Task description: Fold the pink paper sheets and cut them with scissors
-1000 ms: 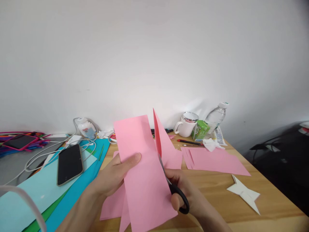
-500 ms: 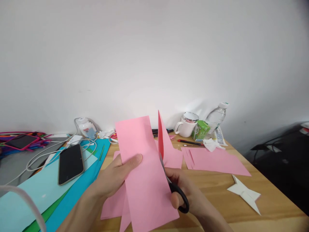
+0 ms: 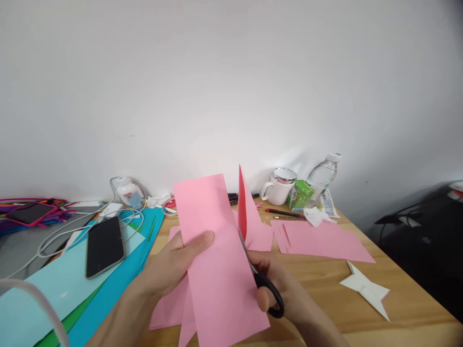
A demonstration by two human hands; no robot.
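Note:
My left hand (image 3: 181,262) pinches a long pink sheet of paper (image 3: 224,289) by its left side, thumb on top and fingers behind it. The sheet is held up above the table, tilted toward me. In my right hand (image 3: 280,284) are black-handled scissors (image 3: 271,294), with the thumb through one loop. Their blades lie along the right edge of the sheet, partly hidden by it. A narrow pink strip (image 3: 243,207) stands up beyond the blade tips, bent away from the sheet. More pink paper (image 3: 168,306) lies beneath, on the wooden table.
A phone (image 3: 104,246) with white cables rests on blue and green paper (image 3: 115,294) at left. Toward the back right stand a white mug (image 3: 278,188), a green box (image 3: 301,194) and a water bottle (image 3: 323,176). A folded white paper shape (image 3: 367,289) lies at right.
The strip beyond the scissors has shifted very slightly to the right. Both hands keep nearly the same place and the same hold.

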